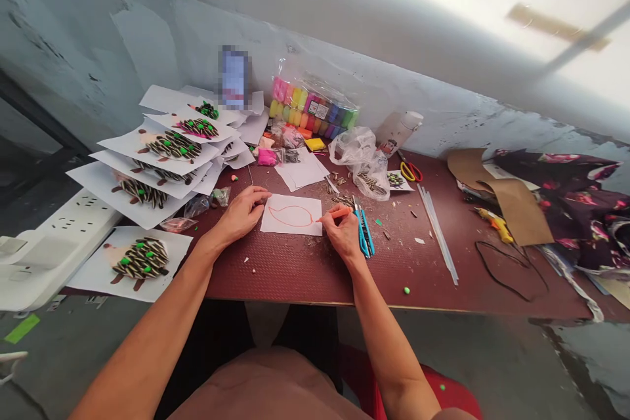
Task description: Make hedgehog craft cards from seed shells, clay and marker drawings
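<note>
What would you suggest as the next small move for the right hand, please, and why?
I would probably lift the orange pen slightly and check the right end of the orange outline. The right hand has the tip close to that end, and the curved shape looks nearly or fully closed, so another stroke might overrun it.

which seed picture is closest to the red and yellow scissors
The small one on the right, between the clear plastic bag and the scissors; the other seed pictures are all over on the left.
</note>
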The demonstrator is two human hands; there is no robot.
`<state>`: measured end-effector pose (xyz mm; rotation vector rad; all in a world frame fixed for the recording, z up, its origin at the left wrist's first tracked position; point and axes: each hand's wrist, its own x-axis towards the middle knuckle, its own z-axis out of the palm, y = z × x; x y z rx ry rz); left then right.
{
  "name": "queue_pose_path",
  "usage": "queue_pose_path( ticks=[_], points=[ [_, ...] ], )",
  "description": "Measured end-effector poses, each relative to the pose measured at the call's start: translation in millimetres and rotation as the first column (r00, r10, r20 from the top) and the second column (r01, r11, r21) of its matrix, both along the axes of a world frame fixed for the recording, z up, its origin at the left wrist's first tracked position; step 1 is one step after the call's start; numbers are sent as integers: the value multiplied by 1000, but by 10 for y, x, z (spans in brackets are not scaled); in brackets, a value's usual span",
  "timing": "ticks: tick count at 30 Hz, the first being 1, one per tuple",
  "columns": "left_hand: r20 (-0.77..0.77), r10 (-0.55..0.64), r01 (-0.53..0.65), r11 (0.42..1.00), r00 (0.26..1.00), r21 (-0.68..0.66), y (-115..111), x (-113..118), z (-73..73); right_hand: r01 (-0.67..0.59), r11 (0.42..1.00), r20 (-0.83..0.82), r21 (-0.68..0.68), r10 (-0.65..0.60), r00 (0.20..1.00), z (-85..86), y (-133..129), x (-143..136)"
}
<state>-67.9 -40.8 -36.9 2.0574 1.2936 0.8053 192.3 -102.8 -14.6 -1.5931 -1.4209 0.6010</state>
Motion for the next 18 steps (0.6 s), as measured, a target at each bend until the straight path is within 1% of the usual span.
queue_pose_path(
  ticks=[3,5,7,10,12,15,18],
  points=[
    [-28,45,-42,996,999,73,36,15,73,11,1000,-38,-10,-12,999,-5,7,0],
    [-75,40,-32,993,996,111,106,44,116,20,1000,-69,-12,-21,997,8,14,-8],
    [-145,28,-10,993,989,119,215,91,137,14,1000,-86,-6,-14,996,41,27,-23],
    [-291,-25,51,996,956,79,410,175,128,-20,1000,-74,2,20,997,131,75,-53],
    [-361,-63,85,995,930,45,526,217,111,-44,999,-64,15,44,997,216,137,-79],
    [-383,-110,112,994,917,-17,639,241,102,-92,995,-85,43,96,992,353,265,-129],
    [-361,-135,131,991,923,-36,680,229,119,-128,988,-104,83,137,985,447,398,-182]
  ],
)
